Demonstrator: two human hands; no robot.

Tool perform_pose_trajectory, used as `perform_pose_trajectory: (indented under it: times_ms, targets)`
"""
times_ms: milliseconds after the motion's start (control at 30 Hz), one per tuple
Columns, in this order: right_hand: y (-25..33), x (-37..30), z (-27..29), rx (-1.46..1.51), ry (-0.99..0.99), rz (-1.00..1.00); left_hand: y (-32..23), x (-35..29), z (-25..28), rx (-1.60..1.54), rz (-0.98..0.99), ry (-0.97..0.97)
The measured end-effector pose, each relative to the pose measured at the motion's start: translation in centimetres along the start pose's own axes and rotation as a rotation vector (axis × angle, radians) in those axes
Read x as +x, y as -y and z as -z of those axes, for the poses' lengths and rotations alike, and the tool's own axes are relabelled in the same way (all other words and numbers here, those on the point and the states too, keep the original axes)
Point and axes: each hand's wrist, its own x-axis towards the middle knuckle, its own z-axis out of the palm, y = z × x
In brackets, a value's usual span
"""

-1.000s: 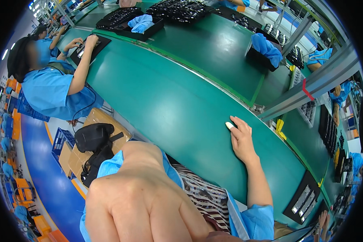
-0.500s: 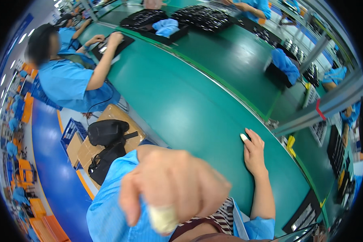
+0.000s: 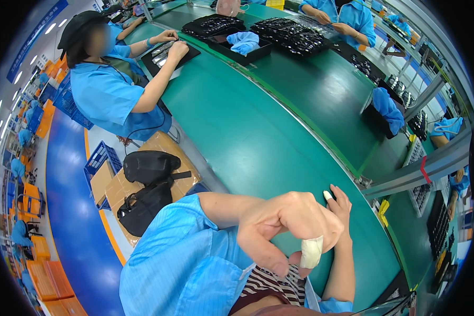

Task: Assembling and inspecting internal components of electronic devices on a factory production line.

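Observation:
My left hand is raised close in front of me, above the green worktop. Its fingers curl in and the thumb comes near the fingertips; I see nothing held. A pale finger cot covers one finger of this hand. Partly hidden behind it, my right hand rests on the worktop, fingers stretched out. One of its fingertips also wears a pale cot. Nothing shows in or under the right hand.
A co-worker in blue handles a piece on a black mat at the left. Two black bags lie on a cardboard box below the bench. Beyond the green rail stand black trays with blue cloths. A metal post rises at right.
My left hand has moved to the right and now overlaps my right wrist. The view has shifted slightly. My right hand stays flat on the worktop.

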Motion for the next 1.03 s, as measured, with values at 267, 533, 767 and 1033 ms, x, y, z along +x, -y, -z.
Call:
perform_pose_trajectory:
  times_ms: [267, 533, 767, 1033]
  targets:
    - [0.4, -0.7, -0.1, 0.317, -0.057, -0.115, 5.5, 0.0, 2.1, 0.033, 0.299, -0.077]
    - [-0.6, -0.3, 3.9, 0.185, -0.636, 0.009, 16.6, -6.6, 4.3, -0.087, 0.765, -0.404]
    - [-5.0, 1.7, 16.5, 0.717, -1.151, -0.184, 18.9, -8.2, 4.7, 0.021, 0.894, -0.376]
    - [1.4, 14.6, 28.4, 1.209, -1.192, -0.19, 19.1, -7.9, 4.6, -0.079, 0.899, -0.316]
